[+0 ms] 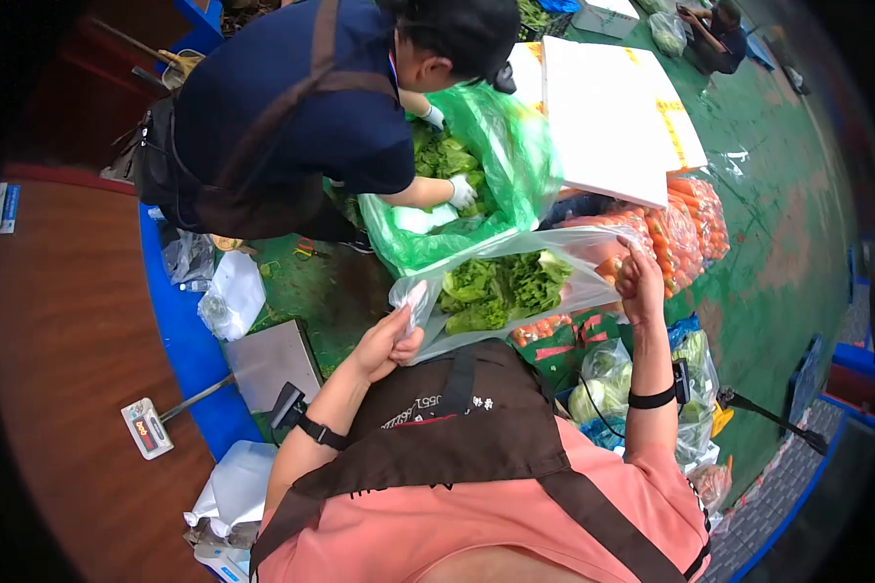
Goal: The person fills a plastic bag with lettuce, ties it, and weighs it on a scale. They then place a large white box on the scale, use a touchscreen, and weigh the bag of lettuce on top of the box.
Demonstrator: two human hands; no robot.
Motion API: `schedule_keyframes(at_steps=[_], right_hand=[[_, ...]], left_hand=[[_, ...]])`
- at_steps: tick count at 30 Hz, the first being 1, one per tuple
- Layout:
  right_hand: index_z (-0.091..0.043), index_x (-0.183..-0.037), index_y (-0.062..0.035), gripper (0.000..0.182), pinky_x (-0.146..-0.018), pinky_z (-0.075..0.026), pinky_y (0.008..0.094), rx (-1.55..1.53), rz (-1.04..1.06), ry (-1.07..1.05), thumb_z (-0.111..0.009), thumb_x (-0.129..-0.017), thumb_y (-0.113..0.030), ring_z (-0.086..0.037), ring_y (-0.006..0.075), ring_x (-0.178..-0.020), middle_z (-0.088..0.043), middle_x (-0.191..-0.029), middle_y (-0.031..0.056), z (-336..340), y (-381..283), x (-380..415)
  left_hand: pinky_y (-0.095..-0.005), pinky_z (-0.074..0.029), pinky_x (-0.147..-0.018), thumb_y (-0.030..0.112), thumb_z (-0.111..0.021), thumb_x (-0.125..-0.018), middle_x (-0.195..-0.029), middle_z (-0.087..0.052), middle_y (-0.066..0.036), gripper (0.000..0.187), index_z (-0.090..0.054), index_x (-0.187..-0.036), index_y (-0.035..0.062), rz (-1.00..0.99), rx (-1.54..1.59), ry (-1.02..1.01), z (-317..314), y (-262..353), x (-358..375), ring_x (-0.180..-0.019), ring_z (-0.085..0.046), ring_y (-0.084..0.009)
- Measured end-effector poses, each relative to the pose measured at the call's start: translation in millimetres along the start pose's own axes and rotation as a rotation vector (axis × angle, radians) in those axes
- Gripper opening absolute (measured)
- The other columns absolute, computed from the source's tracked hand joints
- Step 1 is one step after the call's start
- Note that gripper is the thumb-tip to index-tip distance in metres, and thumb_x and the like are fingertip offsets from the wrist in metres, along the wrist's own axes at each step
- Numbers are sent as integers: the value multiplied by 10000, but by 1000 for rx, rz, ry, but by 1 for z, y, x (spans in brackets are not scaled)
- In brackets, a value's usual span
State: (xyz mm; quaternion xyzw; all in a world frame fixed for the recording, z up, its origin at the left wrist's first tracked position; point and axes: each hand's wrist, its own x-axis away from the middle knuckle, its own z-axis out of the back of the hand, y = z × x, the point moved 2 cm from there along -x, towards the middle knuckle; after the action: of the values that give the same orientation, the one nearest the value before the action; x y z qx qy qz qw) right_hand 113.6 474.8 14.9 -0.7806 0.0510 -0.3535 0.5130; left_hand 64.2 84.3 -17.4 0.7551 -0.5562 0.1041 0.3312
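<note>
A clear plastic bag (583, 255) with leafy green lettuce (501, 290) inside is stretched between my two hands, in front of my apron. My left hand (389, 342) is closed on the bag's gathered left end. At the opposite end, my right hand (640, 277) grips the bag's upper right corner in a closed fist. Just beyond the bag stands a container lined with a green plastic bag (530, 160), holding more leafy greens (442, 157). A co-worker's white-gloved hands (462, 191) reach into those greens.
A co-worker (292, 107) bends over the lined container. White foam boards (608, 112) and bagged carrots (685, 228) lie at the right. A scale (274, 364) with its display (148, 428) is at the left. Bagged cabbage (608, 384) sits near my right arm. Another person (717, 39) is farther back.
</note>
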Motion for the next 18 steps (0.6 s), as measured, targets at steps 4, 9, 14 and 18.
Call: schedule_keyframes(at_steps=[4, 9, 14, 18], right_hand=[[-485, -1202, -107, 362, -387, -163, 192, 25, -50, 80, -441, -919, -329, -219, 32, -412, -242, -534, -80, 21, 34, -41], [-488, -866, -138, 185, -333, -170, 194, 14, -127, 72, -541, -872, -315, -245, 37, -353, -289, -492, -74, 49, 88, -83], [-509, -964, -141, 205, -352, -184, 185, 16, -81, 1, -529, -881, -328, -273, 28, -384, -297, -515, -76, 49, 86, -84], [-502, -1077, -142, 270, -368, -173, 186, 4, -120, 9, -458, -912, -351, -249, 33, -388, -282, -528, -77, 42, 80, -86]], left_hand=[[-186, -228, -436, 401, -297, -957, -565, -290, 51, 449, -190, -1384, 315, 17, 43, 12, 45, -18, -52, -440, -245, -52], [-207, -267, -465, 404, -295, -955, -562, -300, 49, 455, -151, -1385, 369, 68, -65, 182, 78, -44, -105, -458, -278, -68], [-204, -279, -476, 408, -286, -956, -569, -305, 49, 453, -136, -1384, 386, 80, -64, 197, 78, -45, -96, -462, -284, -68], [-202, -279, -477, 415, -286, -955, -571, -312, 50, 451, -143, -1381, 383, 49, -21, 190, 77, -49, -94, -459, -286, -64]])
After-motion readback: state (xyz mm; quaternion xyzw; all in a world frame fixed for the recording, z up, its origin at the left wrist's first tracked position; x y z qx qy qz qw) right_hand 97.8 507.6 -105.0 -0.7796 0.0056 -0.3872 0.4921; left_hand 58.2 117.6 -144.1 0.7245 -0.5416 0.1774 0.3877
